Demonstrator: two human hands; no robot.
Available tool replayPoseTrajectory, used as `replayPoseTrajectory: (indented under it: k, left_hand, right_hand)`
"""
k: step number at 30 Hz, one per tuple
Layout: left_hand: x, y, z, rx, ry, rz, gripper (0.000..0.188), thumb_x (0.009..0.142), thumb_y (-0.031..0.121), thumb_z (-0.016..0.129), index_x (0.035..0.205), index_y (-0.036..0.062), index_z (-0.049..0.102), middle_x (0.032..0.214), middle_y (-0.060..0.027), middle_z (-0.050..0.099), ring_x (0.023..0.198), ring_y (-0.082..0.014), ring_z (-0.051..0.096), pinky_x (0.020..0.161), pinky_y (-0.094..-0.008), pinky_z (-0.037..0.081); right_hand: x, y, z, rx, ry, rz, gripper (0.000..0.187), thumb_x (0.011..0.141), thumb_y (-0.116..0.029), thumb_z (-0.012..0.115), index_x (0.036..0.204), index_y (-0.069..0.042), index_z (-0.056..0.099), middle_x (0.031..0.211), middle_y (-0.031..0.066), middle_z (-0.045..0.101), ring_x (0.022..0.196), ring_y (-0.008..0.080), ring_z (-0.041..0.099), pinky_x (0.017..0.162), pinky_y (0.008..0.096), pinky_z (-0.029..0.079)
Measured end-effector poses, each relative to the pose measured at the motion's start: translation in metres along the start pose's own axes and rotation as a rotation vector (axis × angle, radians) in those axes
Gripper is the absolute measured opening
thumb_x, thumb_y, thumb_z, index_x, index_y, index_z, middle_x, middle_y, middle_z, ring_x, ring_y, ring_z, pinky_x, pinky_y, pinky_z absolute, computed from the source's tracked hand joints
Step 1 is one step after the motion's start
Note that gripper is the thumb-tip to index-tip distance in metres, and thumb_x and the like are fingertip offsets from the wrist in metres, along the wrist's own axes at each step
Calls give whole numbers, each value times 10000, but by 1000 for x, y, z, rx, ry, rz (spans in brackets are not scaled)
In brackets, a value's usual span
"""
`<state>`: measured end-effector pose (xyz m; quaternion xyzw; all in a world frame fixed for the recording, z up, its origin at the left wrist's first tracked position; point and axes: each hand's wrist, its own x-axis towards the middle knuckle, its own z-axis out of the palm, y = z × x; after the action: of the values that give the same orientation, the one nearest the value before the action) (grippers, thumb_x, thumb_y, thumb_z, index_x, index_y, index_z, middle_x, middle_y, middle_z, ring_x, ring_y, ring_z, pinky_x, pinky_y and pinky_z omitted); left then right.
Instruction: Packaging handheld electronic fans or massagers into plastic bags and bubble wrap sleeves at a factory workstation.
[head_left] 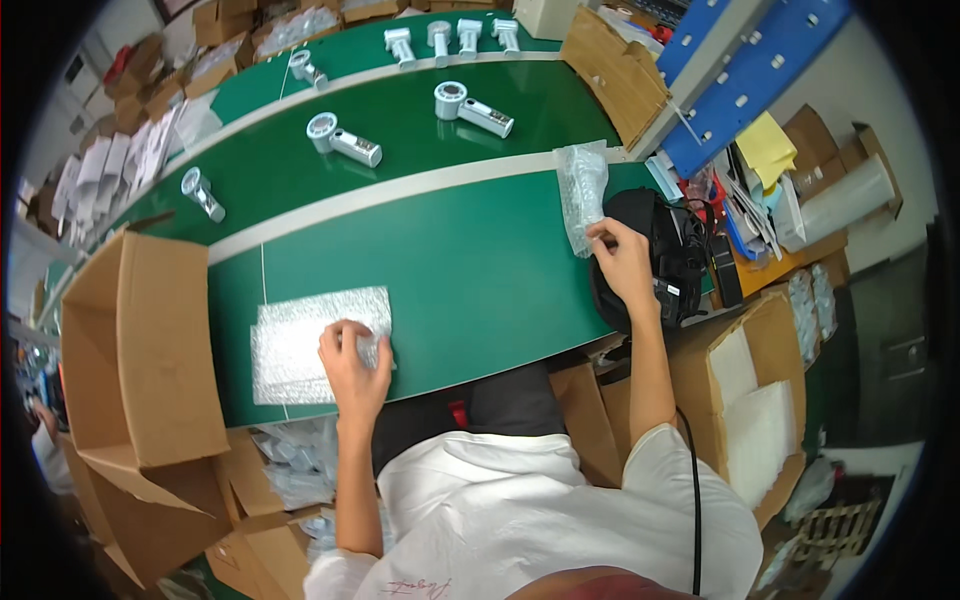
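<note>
A stack of flat silvery bubble-wrap bags (290, 350) lies on the green tabletop (470, 260) at the left. My left hand (355, 372) rests on the right part of this stack, its fingers and thumb curled round a bit of the top bag. Farther right, a bubble-wrap pouch (582, 190) with a pale thing inside lies across the table's far rail. The near end of that pouch is pinched between the thumb and fingers of my right hand (624, 262). Beside that hand sits a black bag (640, 215) with a cable.
Pale blue devices that look like handheld fans (345, 140) lie on the green belt (400, 115) beyond the rail; several more stand farther back. An open cardboard box (165, 350) is at the left, another carton (750, 410) low on the right. A blue rack (750, 80) rises far right.
</note>
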<state>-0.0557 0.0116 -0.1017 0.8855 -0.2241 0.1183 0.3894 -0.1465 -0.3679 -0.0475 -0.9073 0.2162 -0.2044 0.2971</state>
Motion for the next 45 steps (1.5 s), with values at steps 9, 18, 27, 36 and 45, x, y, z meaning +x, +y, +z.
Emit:
replayPoseTrajectory:
  k: [9,18,27,36,45]
  left_hand:
    - [-1,-1,3,93,103,20,168,813,112,708,884,65,563,866,-71,538,785,-241,478,785,-349,381]
    - [-9,-17,11,-4,202,5,148,832,112,695,891,51,573,805,-67,537,737,-235,476,778,-354,385]
    - [1,8,3,247,209,87,118,867,116,664,875,44,571,809,-68,543,734,-239,473,756,-342,385]
    - [10,4,-21,-259,-59,-189,103,887,115,666,869,53,587,787,-14,533,702,-145,466,724,-278,393]
    - [20,23,-145,-925,437,-586,232,917,75,634,1144,42,595,1007,-49,587,808,-131,534,766,-266,461]
  right_hand:
    - [80,-79,37,403,-6,-169,327,867,-66,672,1189,-29,627,962,79,699,789,151,643,664,262,498]
    - [163,-18,137,568,156,-198,440,908,-204,686,1284,-24,544,1082,104,639,876,211,636,754,322,524]
    - [52,-77,119,1551,-191,200,412,977,-155,639,1301,8,443,1081,110,612,844,163,616,656,250,529]
    - [-49,-58,158,894,140,14,325,907,-46,690,1180,36,533,1059,105,628,690,130,580,620,232,503]
    - [-49,-72,143,720,255,-82,352,779,29,726,1112,-25,624,976,57,654,805,203,599,735,297,495]
